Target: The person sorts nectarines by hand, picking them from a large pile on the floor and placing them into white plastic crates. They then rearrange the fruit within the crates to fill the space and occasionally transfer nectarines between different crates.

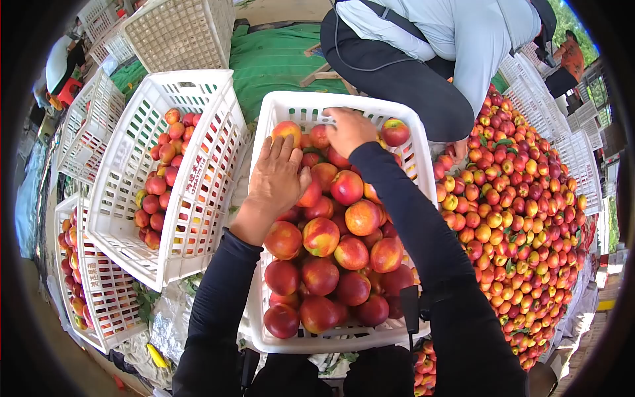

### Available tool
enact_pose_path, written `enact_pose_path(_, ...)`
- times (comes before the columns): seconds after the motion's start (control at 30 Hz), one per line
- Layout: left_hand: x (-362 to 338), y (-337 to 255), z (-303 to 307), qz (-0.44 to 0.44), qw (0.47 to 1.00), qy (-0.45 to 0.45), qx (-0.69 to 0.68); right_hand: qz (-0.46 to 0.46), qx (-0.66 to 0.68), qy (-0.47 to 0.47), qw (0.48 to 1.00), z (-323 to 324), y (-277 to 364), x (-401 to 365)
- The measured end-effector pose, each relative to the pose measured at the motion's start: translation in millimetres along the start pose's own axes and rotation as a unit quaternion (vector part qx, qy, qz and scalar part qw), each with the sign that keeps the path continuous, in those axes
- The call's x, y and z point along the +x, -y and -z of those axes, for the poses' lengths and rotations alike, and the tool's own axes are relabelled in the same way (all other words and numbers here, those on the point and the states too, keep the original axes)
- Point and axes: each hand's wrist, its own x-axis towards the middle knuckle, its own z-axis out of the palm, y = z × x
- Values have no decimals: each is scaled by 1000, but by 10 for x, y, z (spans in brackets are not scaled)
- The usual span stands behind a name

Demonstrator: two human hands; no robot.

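A white plastic basket (423, 152) stands in front of me, filled with red and yellow nectarines (322, 236). My left hand (276, 177) lies over fruit at the basket's upper left, palm down, its fingers stretched out. At the far end of the same basket, my right hand (348, 130) has its fingers bent over a red nectarine; its fingertips are partly hidden, and a firm hold cannot be made out. One more nectarine (395, 132) rests in the far right corner.
A big heap of nectarines (516, 218) lies to the right. A co-worker (436, 40) sits beyond the basket, a hand at the heap. Part-filled white baskets (221, 126) stand on the left, with an upturned crate (175, 33) behind on green cloth (278, 59).
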Motion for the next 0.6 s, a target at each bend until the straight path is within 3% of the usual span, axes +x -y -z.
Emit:
enact_pose_path(0.07, -7, -16, 14, -5, 1000, -18, -12, 22, -242, -36, 969, 199, -450, -81)
enact_pose_path(0.13, -19, -11, -3, -5, 1000, -20, -14, 8, -346, 70, 936, 345, -794, -239)
enact_pose_path(0.17, -12, -1, -6, -10, 999, -26, -16, 35, -355, 92, 930, 362, -877, -303)
enact_pose_path(0.23, -9, -1, -6, -11, 999, -37, -14, 116, -446, 23, 887, 191, -1078, -386)
enact_pose_path(0.37, -7, -18, 31, -10, 999, -33, -12, 141, -413, 71, 897, 400, -1014, -333)
enact_pose_path(0.4, -9, 3, -44, -20, 997, -66, -18, 67, -283, 16, 957, 483, -847, -366)
enact_pose_path(0.43, -18, 8, -45, -15, 998, -66, -17, -10, -145, -39, 989, 522, -715, -389)
enact_pose_path(0.47, -14, 5, -44, -14, 997, -68, -15, -64, -34, -25, 997, 511, -635, -386)
enact_pose_path(0.5, -2, -2, -46, -15, 997, -69, -13, -64, -34, -26, 997, 430, -580, -366)
enact_pose_path(0.53, 5, -7, -54, -18, 997, -68, -14, -99, 159, 28, 982, 298, -531, -356)
enact_pose_path(0.57, 3, -6, -68, -15, 997, -72, -12, -131, 347, 80, 925, 162, -473, -354)
enact_pose_path(0.6, -9, -7, -82, -12, 997, -75, -11, -91, 330, 97, 935, 46, -377, -370)
